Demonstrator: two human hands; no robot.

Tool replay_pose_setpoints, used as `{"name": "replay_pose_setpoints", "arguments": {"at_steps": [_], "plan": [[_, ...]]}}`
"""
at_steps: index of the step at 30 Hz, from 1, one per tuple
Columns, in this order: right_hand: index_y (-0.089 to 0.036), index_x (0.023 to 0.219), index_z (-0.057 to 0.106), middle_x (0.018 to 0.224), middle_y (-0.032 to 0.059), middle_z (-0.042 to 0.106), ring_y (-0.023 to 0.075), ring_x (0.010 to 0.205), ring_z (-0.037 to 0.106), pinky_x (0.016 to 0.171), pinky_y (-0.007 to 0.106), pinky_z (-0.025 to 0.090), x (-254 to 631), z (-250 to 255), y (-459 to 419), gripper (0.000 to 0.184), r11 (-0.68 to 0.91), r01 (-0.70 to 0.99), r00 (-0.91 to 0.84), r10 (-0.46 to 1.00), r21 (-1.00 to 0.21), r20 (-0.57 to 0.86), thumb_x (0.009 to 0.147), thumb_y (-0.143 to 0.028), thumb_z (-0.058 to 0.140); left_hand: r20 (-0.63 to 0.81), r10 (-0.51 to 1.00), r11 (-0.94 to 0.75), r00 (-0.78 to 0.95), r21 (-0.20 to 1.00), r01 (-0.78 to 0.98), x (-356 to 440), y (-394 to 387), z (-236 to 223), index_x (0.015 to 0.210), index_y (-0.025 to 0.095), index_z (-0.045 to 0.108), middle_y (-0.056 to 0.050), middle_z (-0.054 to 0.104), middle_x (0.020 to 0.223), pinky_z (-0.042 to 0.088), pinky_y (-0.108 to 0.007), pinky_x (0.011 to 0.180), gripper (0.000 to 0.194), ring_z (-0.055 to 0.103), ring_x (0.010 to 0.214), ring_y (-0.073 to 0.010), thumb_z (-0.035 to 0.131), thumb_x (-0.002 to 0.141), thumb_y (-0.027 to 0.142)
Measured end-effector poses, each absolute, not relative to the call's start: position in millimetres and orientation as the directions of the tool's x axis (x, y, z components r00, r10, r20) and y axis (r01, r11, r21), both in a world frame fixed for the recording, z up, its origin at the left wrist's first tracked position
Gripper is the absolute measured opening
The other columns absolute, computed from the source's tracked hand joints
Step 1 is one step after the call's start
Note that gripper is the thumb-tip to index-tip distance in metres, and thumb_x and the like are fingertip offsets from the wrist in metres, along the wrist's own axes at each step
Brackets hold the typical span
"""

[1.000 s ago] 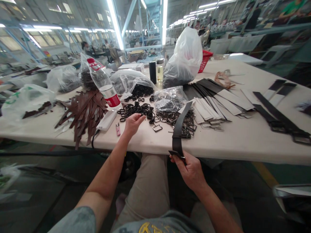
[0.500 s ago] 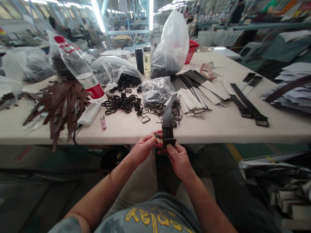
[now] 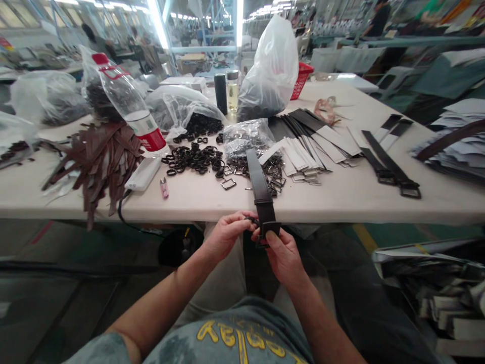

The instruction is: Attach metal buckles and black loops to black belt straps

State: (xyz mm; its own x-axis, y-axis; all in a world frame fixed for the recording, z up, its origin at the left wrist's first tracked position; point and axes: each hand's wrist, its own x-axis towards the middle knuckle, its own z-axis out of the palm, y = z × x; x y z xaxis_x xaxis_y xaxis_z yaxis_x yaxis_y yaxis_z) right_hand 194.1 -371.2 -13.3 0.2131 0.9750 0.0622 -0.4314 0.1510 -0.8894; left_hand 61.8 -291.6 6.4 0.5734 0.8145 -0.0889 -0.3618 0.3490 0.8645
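My right hand (image 3: 283,252) is closed on a black belt strap (image 3: 259,182), its thumb pressing the folded end near a buckle that is mostly hidden by fingers. A black loop sits around the strap partway up. Beside the strap, my left hand (image 3: 229,233) pinches a small black belt loop (image 3: 250,219) between thumb and fingertips. Past the table edge lie a heap of black belt loops (image 3: 195,160) and a pile of metal buckles (image 3: 278,177), one loose buckle (image 3: 228,184) lying in front.
Brown leather strips (image 3: 100,162), a plastic bottle (image 3: 140,121), a white power bank-like block (image 3: 143,174) and pink thread snips (image 3: 163,187) lie left. Pale-backed straps (image 3: 303,156) and finished-looking black straps with buckles (image 3: 390,162) lie right. Plastic bags (image 3: 271,65) stand behind.
The strap has swung its far end to the left and tilted down toward the table. Both hands have shifted slightly right and lower, with the small loop still in my left fingers.
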Motion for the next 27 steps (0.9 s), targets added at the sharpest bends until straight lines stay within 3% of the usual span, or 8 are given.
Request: {"name": "replay_pose_setpoints", "arguments": {"at_steps": [5, 10, 12, 16, 19, 22, 24, 27], "plan": [[-0.022, 0.092, 0.075, 0.095, 0.0043, 0.073, 0.0203, 0.090, 0.065, 0.087, 0.032, 0.049, 196, -20, -372, 0.023, 0.149, -0.356, 0.206, 0.975, -0.923, 0.078, 0.090, -0.043, 0.065, -0.035, 0.848, 0.180, 0.528, 0.958, -0.224, 55, -289, 10, 0.068, 0.014, 0.075, -0.005, 0.069, 0.089, 0.044, -0.028, 0.086, 0.018, 0.059, 0.088, -0.0175, 0.074, 0.076, 0.030], [-0.022, 0.093, 0.074, 0.099, 0.0058, 0.073, 0.0225, 0.095, 0.065, 0.089, 0.035, 0.050, 194, -29, -372, 0.025, 0.140, -0.291, 0.227, 0.971, -0.946, 0.074, 0.091, -0.044, 0.062, -0.205, 0.818, 0.388, 0.537, 0.886, -0.254, 54, -290, 13, 0.080, 0.013, 0.075, -0.004, 0.071, 0.080, 0.048, -0.028, 0.078, 0.023, 0.062, 0.074, -0.0147, 0.078, 0.071, 0.034], [-0.022, 0.094, 0.075, 0.102, 0.0061, 0.072, 0.0228, 0.097, 0.065, 0.089, 0.035, 0.050, 193, -30, -371, 0.025, 0.147, -0.277, 0.234, 0.969, -0.949, 0.082, 0.091, -0.043, 0.062, -0.269, 0.803, 0.464, 0.533, 0.842, -0.274, 55, -290, 13, 0.076, 0.012, 0.072, -0.004, 0.071, 0.077, 0.050, -0.027, 0.076, 0.026, 0.062, 0.069, -0.0133, 0.080, 0.067, 0.035], [-0.023, 0.097, 0.075, 0.105, 0.0063, 0.071, 0.0226, 0.097, 0.065, 0.088, 0.034, 0.049, 195, -26, -370, 0.024, 0.171, -0.221, 0.193, 0.973, -0.960, 0.129, 0.092, -0.042, 0.062, -0.260, 0.809, 0.430, 0.527, 0.873, -0.228, 57, -289, 10, 0.067, 0.013, 0.062, -0.001, 0.067, 0.069, 0.050, -0.026, 0.072, 0.028, 0.060, 0.064, -0.0111, 0.080, 0.068, 0.035], [-0.022, 0.095, 0.076, 0.105, 0.0064, 0.071, 0.0229, 0.098, 0.064, 0.090, 0.034, 0.049, 200, -22, -369, 0.026, 0.178, -0.162, 0.161, 0.975, -0.971, 0.152, 0.092, -0.044, 0.062, -0.136, 0.856, 0.233, 0.499, 0.963, -0.138, 58, -288, 5, 0.077, 0.014, 0.062, 0.000, 0.066, 0.071, 0.049, -0.024, 0.068, 0.021, 0.061, 0.065, -0.0115, 0.075, 0.073, 0.030], [-0.021, 0.092, 0.076, 0.103, 0.0062, 0.071, 0.0222, 0.096, 0.063, 0.089, 0.033, 0.048, 207, -21, -369, 0.026, 0.150, -0.136, 0.115, 0.984, -0.979, 0.135, 0.092, -0.044, 0.062, 0.089, 0.862, -0.101, 0.499, 0.995, -0.002, 55, -286, 4, 0.095, 0.016, 0.063, -0.003, 0.071, 0.086, 0.052, -0.026, 0.074, 0.017, 0.066, 0.077, -0.0146, 0.068, 0.079, 0.020], [-0.021, 0.092, 0.075, 0.098, 0.0057, 0.071, 0.0212, 0.091, 0.063, 0.086, 0.032, 0.049, 213, -22, -369, 0.026, 0.116, -0.146, 0.093, 0.990, -0.983, 0.103, 0.092, -0.044, 0.062, 0.255, 0.778, -0.406, 0.574, 0.901, 0.151, 52, -283, 5, 0.098, 0.018, 0.065, -0.005, 0.072, 0.093, 0.052, -0.027, 0.078, 0.015, 0.067, 0.082, -0.0157, 0.062, 0.083, 0.014], [-0.020, 0.091, 0.073, 0.090, 0.0044, 0.071, 0.0199, 0.085, 0.063, 0.082, 0.031, 0.049, 221, -25, -371, 0.025, 0.060, -0.163, 0.073, 0.996, -0.985, 0.049, 0.092, -0.042, 0.063, 0.387, 0.580, -0.756, 0.717, 0.582, 0.298, 45, -278, 8, 0.097, 0.018, 0.067, -0.005, 0.073, 0.089, 0.052, -0.026, 0.074, 0.013, 0.068, 0.080, -0.0166, 0.057, 0.089, 0.014]]}}
